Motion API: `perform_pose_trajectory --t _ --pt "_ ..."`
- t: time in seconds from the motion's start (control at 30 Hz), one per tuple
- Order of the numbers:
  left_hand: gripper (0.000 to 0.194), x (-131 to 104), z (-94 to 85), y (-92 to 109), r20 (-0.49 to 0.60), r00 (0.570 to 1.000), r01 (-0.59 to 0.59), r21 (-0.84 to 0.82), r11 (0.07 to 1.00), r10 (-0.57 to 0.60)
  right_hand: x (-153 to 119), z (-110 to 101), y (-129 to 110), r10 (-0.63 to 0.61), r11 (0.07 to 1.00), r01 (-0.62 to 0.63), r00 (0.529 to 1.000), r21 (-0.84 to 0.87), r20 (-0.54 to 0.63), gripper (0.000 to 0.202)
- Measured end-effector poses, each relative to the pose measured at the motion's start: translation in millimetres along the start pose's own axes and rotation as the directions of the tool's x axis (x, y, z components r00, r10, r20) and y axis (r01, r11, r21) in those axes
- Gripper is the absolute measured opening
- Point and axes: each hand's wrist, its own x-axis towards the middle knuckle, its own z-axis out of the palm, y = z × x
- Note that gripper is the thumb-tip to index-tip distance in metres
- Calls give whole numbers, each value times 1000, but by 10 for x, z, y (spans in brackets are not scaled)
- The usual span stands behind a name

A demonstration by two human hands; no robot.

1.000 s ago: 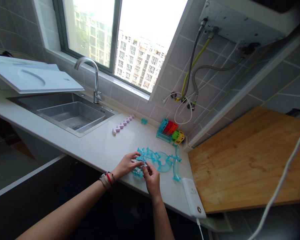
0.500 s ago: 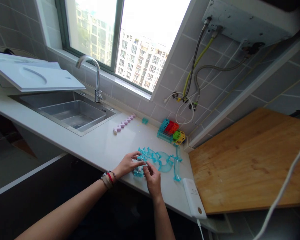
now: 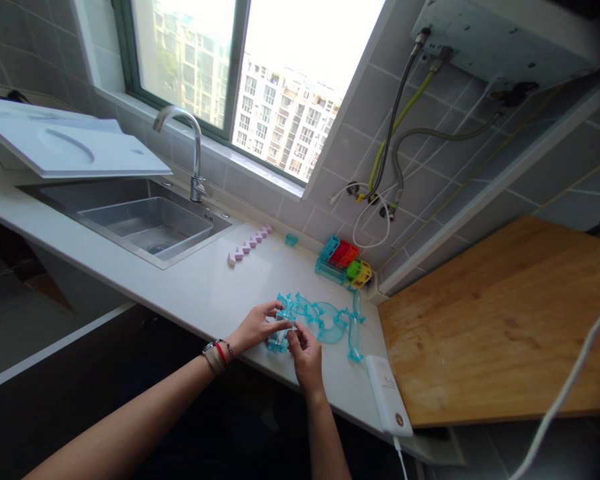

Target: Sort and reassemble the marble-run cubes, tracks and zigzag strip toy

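Right of the sink, both hands, left hand and right hand, pinched, maybe gripped, a blue track piece on the counter.

Beside the sink, two hands are seen, left and right. About seven pink blocks, four coloured crates and one power bank are counted.

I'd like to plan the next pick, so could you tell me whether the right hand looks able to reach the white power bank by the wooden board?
Probably yes: the white power bank lies just beside the right hand on bare countertop, nothing between.
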Motion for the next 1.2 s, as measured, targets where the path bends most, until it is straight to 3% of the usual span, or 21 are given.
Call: perform_pose_trajectory --t 0.37,0.53,0.7,0.9,1.07,1.2 --pt "46 0 -19 66 -60 998 -19 -67 998 15 -4 15 -42 -7 1000 8 1000 16 -22 56" --pt "60 21 -80 111 -117 971 144 -418 897 -210 15 17 -26 0 996 14 987 90 -160 53" --pt "63 16 -136 153 -89 957 160 -639 753 -278 12 11 35 19 998 -13 994 57 -112 44" --pt "63 1 -59 150 -128 968 106 -566 818 -214 1 7 21 6 1000 -6 998 5 -68 39" --pt "52 19 -39 144 -140 975 80 -499 863 -172 -4 21 -30 -16 1000 15 997 -21 -69 38" --pt "48 23 -57 169 -122 975 106 -482 870 -186 -2 36 -43 -21 1000 19 997 -22 -71 39"
